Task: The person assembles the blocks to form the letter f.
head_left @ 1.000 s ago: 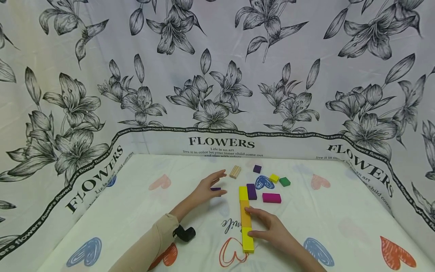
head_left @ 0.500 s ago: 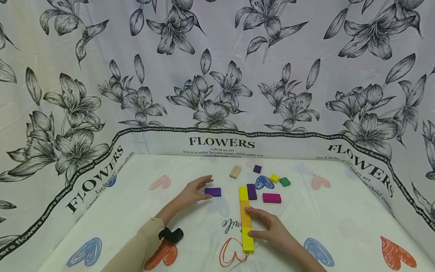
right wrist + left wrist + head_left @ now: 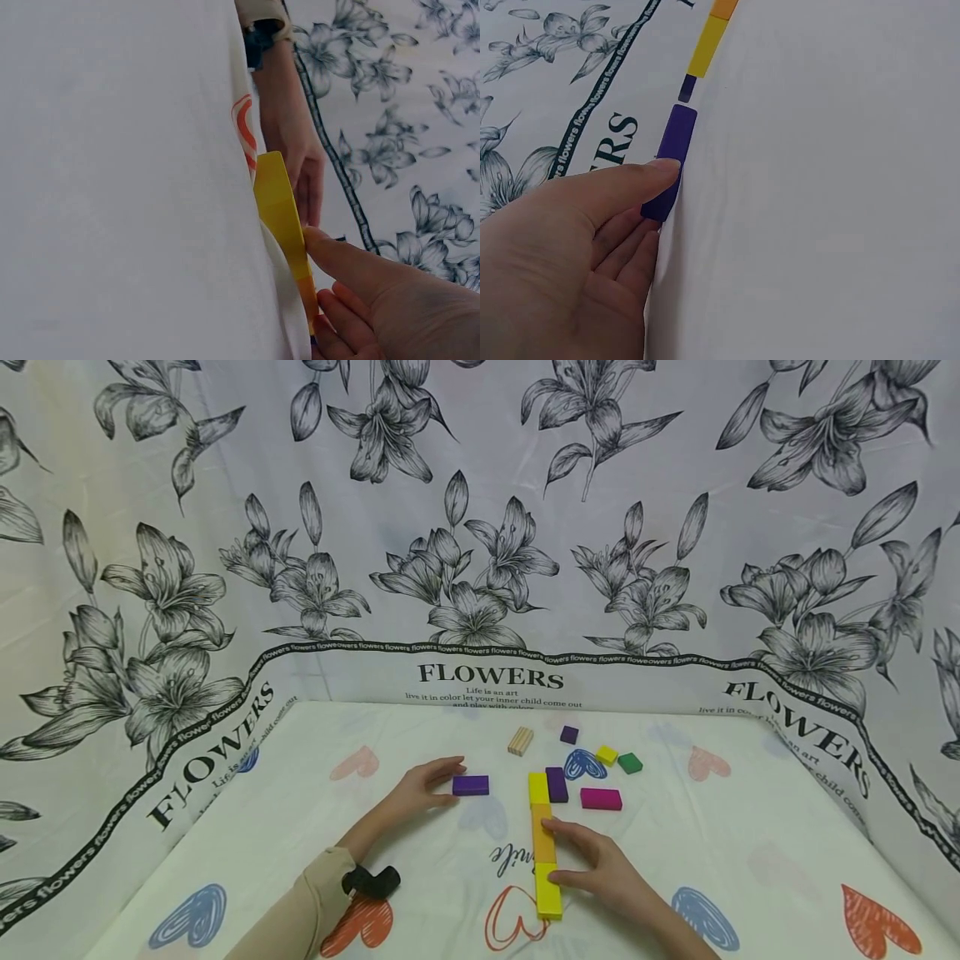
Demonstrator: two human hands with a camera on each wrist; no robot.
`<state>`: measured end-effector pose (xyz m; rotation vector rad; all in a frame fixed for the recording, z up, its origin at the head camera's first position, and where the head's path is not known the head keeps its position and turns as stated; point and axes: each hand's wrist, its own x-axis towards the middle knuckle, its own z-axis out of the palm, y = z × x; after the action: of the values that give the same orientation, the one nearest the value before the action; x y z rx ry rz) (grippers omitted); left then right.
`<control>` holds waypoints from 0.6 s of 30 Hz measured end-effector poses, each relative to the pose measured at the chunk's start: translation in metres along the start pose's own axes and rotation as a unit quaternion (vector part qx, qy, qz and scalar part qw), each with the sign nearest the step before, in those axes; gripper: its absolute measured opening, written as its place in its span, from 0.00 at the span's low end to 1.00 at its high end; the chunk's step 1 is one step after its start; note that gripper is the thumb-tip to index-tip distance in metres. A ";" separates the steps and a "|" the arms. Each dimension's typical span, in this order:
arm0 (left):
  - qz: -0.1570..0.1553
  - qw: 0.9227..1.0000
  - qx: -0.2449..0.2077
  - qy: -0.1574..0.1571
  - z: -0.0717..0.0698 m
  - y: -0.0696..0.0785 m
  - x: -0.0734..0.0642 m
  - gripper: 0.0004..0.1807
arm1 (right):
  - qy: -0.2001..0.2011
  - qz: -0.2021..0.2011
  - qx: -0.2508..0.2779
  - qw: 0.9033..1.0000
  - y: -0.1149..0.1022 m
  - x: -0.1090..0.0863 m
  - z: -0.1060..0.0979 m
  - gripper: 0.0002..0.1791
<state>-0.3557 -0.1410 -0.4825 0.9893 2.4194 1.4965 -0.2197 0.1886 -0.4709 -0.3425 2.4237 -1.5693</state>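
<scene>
My left hand (image 3: pixel 412 793) is at the left end of a purple block (image 3: pixel 470 786) lying on the table. In the left wrist view the thumb (image 3: pixel 664 172) overlaps the block's near face, with the other fingers partly hidden behind it. My right hand (image 3: pixel 603 864) rests its thumb and forefinger along the right side of a row of blocks. That row runs from a yellow block (image 3: pixel 538 787) through an orange block (image 3: pixel 543 833) to another yellow block (image 3: pixel 548 892) nearest me. A second purple block (image 3: pixel 557 785) lies beside the row's far end.
Right of the row lies a magenta block (image 3: pixel 601 799). Farther back are ridged wooden pieces (image 3: pixel 521 741), a small purple block (image 3: pixel 569 735), a small yellow block (image 3: pixel 607 755) and a green block (image 3: pixel 630 763). A flower-print curtain (image 3: pixel 480 568) surrounds the heart-print tablecloth (image 3: pixel 787 827).
My left hand has drawn back leftward, from over the purple block to its left end, uncovering it. The right hand and the row of blocks have stayed in place.
</scene>
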 end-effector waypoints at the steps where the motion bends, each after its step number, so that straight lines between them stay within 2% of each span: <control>1: 0.000 1.000 -0.004 0.001 0.000 0.000 0.000 0.38 | 0.000 0.001 0.000 1.000 0.000 0.000 0.000 0.38; 6: 0.013 1.000 -0.018 0.005 0.002 -0.003 0.000 0.38 | -0.001 0.004 0.005 1.000 0.001 0.000 0.000 0.38; 13: 0.004 1.000 -0.027 0.014 0.004 -0.005 0.000 0.38 | 0.002 0.005 0.002 1.000 0.001 -0.001 0.000 0.38; 18: 0.012 0.999 -0.032 0.021 0.004 -0.008 -0.001 0.37 | 0.001 0.005 0.003 1.000 0.001 -0.001 0.000 0.38</control>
<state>-0.3569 -0.1407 -0.4917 0.9883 2.3797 1.6075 -0.2191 0.1888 -0.4716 -0.3277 2.4182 -1.5725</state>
